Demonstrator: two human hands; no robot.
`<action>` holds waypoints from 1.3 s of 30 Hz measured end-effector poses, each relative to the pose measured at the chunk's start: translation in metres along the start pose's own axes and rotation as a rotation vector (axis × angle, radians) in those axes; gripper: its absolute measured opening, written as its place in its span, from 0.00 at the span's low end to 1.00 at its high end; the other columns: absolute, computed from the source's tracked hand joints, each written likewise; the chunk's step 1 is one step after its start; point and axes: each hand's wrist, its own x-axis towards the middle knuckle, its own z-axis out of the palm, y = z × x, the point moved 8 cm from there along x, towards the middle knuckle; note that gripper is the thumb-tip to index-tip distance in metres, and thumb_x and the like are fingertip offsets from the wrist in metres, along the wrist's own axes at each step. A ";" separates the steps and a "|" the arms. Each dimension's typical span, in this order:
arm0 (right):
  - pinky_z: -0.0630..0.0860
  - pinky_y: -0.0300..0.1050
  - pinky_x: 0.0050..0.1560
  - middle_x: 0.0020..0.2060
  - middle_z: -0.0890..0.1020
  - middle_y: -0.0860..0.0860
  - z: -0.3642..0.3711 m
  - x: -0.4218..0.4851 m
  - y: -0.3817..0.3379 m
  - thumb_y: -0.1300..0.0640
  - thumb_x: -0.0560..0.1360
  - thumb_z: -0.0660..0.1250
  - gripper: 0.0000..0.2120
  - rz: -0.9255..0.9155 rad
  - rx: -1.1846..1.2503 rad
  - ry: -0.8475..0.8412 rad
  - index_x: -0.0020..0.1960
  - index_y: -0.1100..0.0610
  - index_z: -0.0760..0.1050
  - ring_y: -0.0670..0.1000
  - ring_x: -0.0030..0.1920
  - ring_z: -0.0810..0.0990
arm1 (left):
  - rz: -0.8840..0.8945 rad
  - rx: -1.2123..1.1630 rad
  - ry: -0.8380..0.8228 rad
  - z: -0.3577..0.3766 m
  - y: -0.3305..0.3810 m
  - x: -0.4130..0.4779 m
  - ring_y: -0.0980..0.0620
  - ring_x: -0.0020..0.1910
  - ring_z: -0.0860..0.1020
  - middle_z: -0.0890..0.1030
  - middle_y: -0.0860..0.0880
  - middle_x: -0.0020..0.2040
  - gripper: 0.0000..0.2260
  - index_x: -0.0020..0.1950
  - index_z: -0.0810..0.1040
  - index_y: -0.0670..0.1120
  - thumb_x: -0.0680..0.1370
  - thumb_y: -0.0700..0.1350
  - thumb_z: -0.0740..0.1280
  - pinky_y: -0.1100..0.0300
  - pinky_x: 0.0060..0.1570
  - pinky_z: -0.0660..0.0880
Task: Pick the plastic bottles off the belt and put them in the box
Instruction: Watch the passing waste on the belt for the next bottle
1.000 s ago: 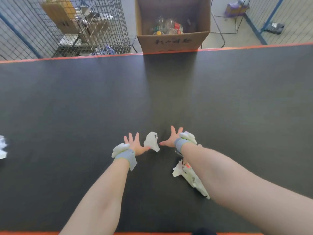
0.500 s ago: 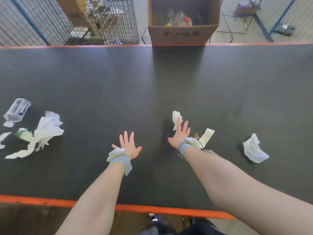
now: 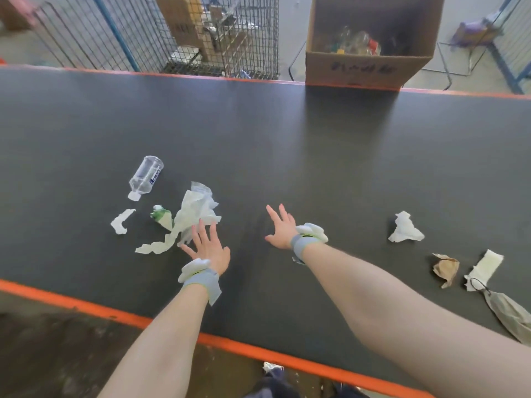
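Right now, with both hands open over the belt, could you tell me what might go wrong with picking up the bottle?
1. The bottle lies on its side beyond the left hand, with crumpled paper between them; a quick reach could snag paper instead.
2. Lying flat, the bottle may roll if nudged.
3. The box stands past the belt's far edge, so a throw might fall short.

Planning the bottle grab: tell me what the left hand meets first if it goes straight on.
Probably the crumpled plastic wrap right at the left hand fingertips; the clear bottle lies farther left.
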 end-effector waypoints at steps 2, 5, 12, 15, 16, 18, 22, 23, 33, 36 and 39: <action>0.51 0.59 0.75 0.78 0.40 0.49 0.001 0.006 -0.027 0.52 0.79 0.63 0.39 -0.106 -0.059 -0.001 0.78 0.42 0.40 0.57 0.78 0.44 | -0.014 0.001 0.051 -0.008 -0.007 0.005 0.46 0.77 0.38 0.37 0.48 0.78 0.33 0.78 0.42 0.52 0.80 0.49 0.60 0.34 0.71 0.44; 0.49 0.62 0.74 0.78 0.40 0.48 0.010 0.014 -0.061 0.51 0.80 0.61 0.37 -0.202 -0.143 -0.002 0.78 0.41 0.40 0.54 0.78 0.43 | -0.021 -0.065 0.089 -0.014 -0.017 0.016 0.46 0.78 0.40 0.41 0.48 0.79 0.29 0.78 0.47 0.51 0.81 0.46 0.57 0.33 0.71 0.45; 0.53 0.64 0.73 0.78 0.48 0.52 0.037 0.029 -0.042 0.41 0.80 0.55 0.33 -0.002 -0.178 -0.042 0.79 0.46 0.45 0.57 0.78 0.47 | -0.068 -0.156 0.117 -0.015 -0.020 0.029 0.48 0.78 0.43 0.44 0.48 0.79 0.27 0.78 0.50 0.50 0.81 0.46 0.57 0.38 0.72 0.45; 0.59 0.61 0.70 0.73 0.63 0.56 0.014 0.019 0.007 0.41 0.79 0.54 0.30 0.321 -0.092 0.161 0.76 0.56 0.57 0.59 0.74 0.57 | -0.028 -0.164 0.076 -0.009 -0.011 0.041 0.46 0.78 0.43 0.42 0.48 0.78 0.29 0.79 0.47 0.50 0.81 0.49 0.57 0.36 0.72 0.48; 0.57 0.61 0.71 0.74 0.61 0.56 0.004 0.014 0.014 0.42 0.80 0.54 0.29 0.373 -0.109 0.241 0.75 0.58 0.59 0.60 0.75 0.56 | -0.018 -0.171 0.067 -0.009 -0.009 0.043 0.46 0.78 0.43 0.42 0.48 0.78 0.29 0.79 0.47 0.50 0.81 0.49 0.57 0.36 0.71 0.48; 0.49 0.62 0.74 0.76 0.55 0.57 -0.019 0.011 0.015 0.44 0.81 0.54 0.28 0.347 -0.156 0.351 0.74 0.59 0.58 0.59 0.77 0.49 | 0.016 -0.202 0.055 -0.010 0.008 0.050 0.46 0.78 0.43 0.41 0.48 0.78 0.29 0.79 0.46 0.50 0.82 0.48 0.57 0.35 0.71 0.47; 0.47 0.56 0.76 0.77 0.52 0.55 -0.040 0.030 -0.011 0.47 0.80 0.59 0.28 0.140 -0.031 0.376 0.75 0.55 0.56 0.57 0.78 0.48 | 0.028 -0.278 0.040 -0.012 0.044 0.057 0.47 0.78 0.42 0.41 0.50 0.79 0.28 0.79 0.46 0.51 0.82 0.44 0.55 0.36 0.72 0.45; 0.51 0.54 0.75 0.77 0.52 0.55 -0.040 0.037 -0.018 0.47 0.80 0.61 0.29 0.104 0.042 0.344 0.76 0.54 0.55 0.57 0.77 0.50 | 0.030 -0.288 0.034 -0.011 0.051 0.058 0.47 0.78 0.42 0.41 0.50 0.79 0.28 0.79 0.46 0.52 0.82 0.42 0.55 0.36 0.72 0.45; 0.59 0.57 0.71 0.77 0.36 0.57 -0.054 0.065 0.022 0.54 0.79 0.64 0.40 0.378 0.290 0.216 0.78 0.42 0.39 0.63 0.74 0.57 | 0.066 -0.243 -0.123 0.003 0.100 0.080 0.48 0.78 0.40 0.40 0.50 0.79 0.27 0.79 0.42 0.52 0.83 0.44 0.51 0.35 0.72 0.44; 0.65 0.54 0.65 0.77 0.48 0.57 -0.072 0.070 0.060 0.59 0.78 0.61 0.39 0.516 0.401 0.255 0.78 0.40 0.40 0.61 0.68 0.66 | 0.088 -0.223 -0.149 0.003 0.128 0.094 0.47 0.78 0.41 0.40 0.50 0.79 0.27 0.79 0.42 0.51 0.83 0.44 0.51 0.35 0.71 0.45; 0.66 0.55 0.63 0.69 0.59 0.58 -0.100 0.087 0.077 0.55 0.76 0.61 0.38 0.560 0.694 0.364 0.77 0.42 0.41 0.63 0.62 0.71 | 0.103 -0.283 -0.190 -0.004 0.171 0.115 0.46 0.78 0.41 0.40 0.47 0.79 0.28 0.79 0.42 0.49 0.82 0.42 0.52 0.40 0.74 0.45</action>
